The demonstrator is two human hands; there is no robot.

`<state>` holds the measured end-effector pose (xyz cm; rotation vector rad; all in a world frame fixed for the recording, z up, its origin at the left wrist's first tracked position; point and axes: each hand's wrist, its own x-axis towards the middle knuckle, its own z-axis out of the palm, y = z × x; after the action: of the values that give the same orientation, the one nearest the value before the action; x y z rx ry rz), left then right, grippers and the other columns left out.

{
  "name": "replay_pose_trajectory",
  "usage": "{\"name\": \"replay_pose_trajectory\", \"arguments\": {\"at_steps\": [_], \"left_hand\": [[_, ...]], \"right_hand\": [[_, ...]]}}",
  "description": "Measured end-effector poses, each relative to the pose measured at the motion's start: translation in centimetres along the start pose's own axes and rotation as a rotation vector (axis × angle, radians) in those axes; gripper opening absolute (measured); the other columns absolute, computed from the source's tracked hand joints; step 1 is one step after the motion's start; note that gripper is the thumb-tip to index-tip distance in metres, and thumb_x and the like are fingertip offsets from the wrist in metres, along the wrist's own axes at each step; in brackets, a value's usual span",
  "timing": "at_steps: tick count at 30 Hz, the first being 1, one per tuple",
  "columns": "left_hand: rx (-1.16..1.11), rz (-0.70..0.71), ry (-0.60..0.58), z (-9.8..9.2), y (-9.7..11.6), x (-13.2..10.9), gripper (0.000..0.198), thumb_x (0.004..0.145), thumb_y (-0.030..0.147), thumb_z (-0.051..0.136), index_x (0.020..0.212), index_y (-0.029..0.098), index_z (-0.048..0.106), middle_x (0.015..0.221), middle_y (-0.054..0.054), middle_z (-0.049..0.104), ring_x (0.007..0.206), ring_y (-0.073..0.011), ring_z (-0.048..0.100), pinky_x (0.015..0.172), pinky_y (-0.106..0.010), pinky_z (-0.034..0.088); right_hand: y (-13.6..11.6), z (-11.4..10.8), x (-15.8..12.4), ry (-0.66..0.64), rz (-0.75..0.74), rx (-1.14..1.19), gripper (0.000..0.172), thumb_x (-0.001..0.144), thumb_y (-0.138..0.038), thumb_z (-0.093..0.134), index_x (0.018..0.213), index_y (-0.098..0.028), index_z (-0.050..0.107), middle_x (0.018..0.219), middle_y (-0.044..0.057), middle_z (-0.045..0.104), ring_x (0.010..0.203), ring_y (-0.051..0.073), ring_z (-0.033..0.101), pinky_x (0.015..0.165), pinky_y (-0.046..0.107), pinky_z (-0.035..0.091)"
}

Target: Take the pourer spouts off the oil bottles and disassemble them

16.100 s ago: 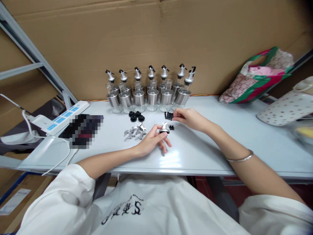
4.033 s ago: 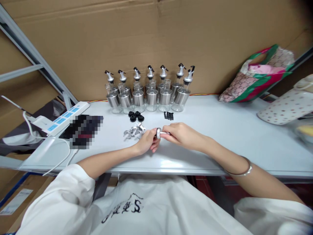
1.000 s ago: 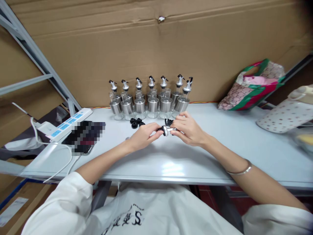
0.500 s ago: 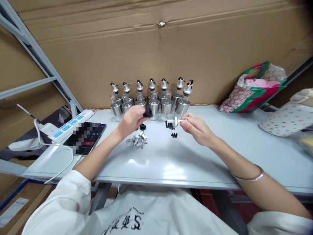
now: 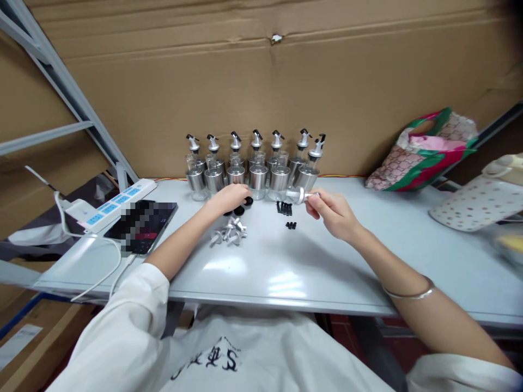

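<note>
Spout [image 5: 300,195] sideways, one end btwn R fingers [image 5: 317,203], rest out to L.

The right hand [image 5: 333,214] pinches a silver spout [image 5: 301,195]; the left hand [image 5: 229,197] is at black stoppers [image 5: 239,210].

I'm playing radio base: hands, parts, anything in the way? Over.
Right hand pinching silver pourer piece. Left hand at black stoppers. Bottles behind, apparently not blocking.
</note>
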<state>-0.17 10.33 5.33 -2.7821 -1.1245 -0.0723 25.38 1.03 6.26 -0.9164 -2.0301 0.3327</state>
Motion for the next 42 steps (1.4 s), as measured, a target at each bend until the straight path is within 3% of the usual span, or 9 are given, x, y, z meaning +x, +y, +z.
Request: {"name": "replay_pose_trajectory", "arguments": {"at_steps": [11, 22, 27, 31, 37, 42], "left_hand": [[0.046, 0.042, -0.027, 0.3, -0.3, -0.3, 0.022, 0.079, 0.005, 0.051, 0.087, 0.013, 0.070, 0.087, -0.010, 0.067, 0.080, -0.0187, 0.064, 0.071, -0.025, 0.041], [-0.034, 0.055, -0.027, 0.1, -0.4, -0.9, 0.044, 0.075, -0.003, 0.040, 0.100, 0.017, 0.070, 0.102, -0.009, 0.069, 0.089, -0.0179, 0.066, 0.074, -0.024, 0.046], [-0.116, 0.062, -0.027, 0.5, -0.7, -0.9, 0.032, 0.079, 0.003, 0.046, 0.095, 0.016, 0.070, 0.100, -0.008, 0.068, 0.086, -0.0180, 0.066, 0.075, -0.024, 0.046], [-0.130, 0.061, -0.037, 0.5, -0.8, -0.7, 0.026, 0.081, 0.006, 0.048, 0.092, 0.014, 0.071, 0.095, -0.010, 0.068, 0.085, -0.0185, 0.065, 0.076, -0.025, 0.046], [-0.159, 0.056, -0.071, 0.2, -1.0, -0.9, 0.030, 0.078, 0.003, 0.047, 0.093, 0.014, 0.070, 0.098, -0.009, 0.069, 0.087, -0.0179, 0.065, 0.080, -0.025, 0.047], [-0.203, 0.054, -0.095, -0.5, -1.1, -1.5, 0.034, 0.078, 0.003, 0.042, 0.098, 0.015, 0.068, 0.104, -0.008, 0.069, 0.095, -0.0178, 0.063, 0.086, -0.027, 0.047]], "right_hand": [[-0.3, 0.1, 0.0, -0.051, 0.011, -0.090, 0.050, 0.093, -0.055, 0.031, 0.058, -0.021, 0.039, 0.051, -0.003, 0.040, 0.049, 0.012, 0.038, 0.051, 0.026, 0.031], [-0.4, 0.3, 0.1, -0.088, -0.025, -0.126, 0.045, 0.094, -0.050, 0.030, 0.059, -0.021, 0.036, 0.052, -0.003, 0.038, 0.049, 0.011, 0.038, 0.051, 0.024, 0.030], [-0.4, 0.7, 0.1, -0.123, -0.073, -0.162, 0.043, 0.095, -0.045, 0.029, 0.060, -0.021, 0.033, 0.052, -0.003, 0.037, 0.049, 0.011, 0.037, 0.053, 0.024, 0.030], [-0.4, 1.4, -0.1, -0.230, -0.114, -0.191, 0.038, 0.095, -0.039, 0.030, 0.063, -0.021, 0.038, 0.056, -0.002, 0.043, 0.054, 0.013, 0.041, 0.059, 0.026, 0.034], [-1.2, 3.2, -0.9, -0.538, -0.116, -0.372, 0.022, 0.089, -0.022, 0.038, 0.077, -0.016, 0.056, 0.066, 0.003, 0.055, 0.061, 0.016, 0.050, 0.072, 0.031, 0.040], [-1.3, 4.5, -1.8, -0.592, -0.151, -0.340, 0.026, 0.087, -0.017, 0.043, 0.107, -0.016, 0.060, 0.087, 0.010, 0.066, 0.078, 0.020, 0.061, 0.075, 0.031, 0.042]]}}
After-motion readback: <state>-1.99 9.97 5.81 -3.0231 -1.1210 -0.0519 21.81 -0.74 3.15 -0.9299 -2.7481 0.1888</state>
